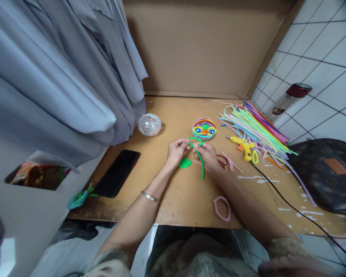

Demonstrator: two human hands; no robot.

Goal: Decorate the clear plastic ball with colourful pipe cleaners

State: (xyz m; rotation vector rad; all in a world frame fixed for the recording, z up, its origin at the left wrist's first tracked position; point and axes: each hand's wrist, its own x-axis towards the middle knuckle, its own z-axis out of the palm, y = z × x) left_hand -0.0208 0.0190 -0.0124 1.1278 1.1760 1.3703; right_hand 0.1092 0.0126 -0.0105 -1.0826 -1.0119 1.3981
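Observation:
A green pipe cleaner is bent into a curve between my two hands, its loose end hanging toward the table. My left hand pinches it on one side, fingers closed. On the other side my right hand is closed on the same pipe cleaner. Just below my left hand lies a green leaf-shaped piece. Beyond my hands sits a clear ball decorated with coloured strips. Dark red and pink pipe cleaner pieces lie beside my right hand, and a pink loop rests nearer the table's front edge.
A clear ball and a black phone are on the left, by a grey curtain. To the right are a yellow glue gun with a black cord, a pile of coloured pipe cleaners and a dark patterned bag.

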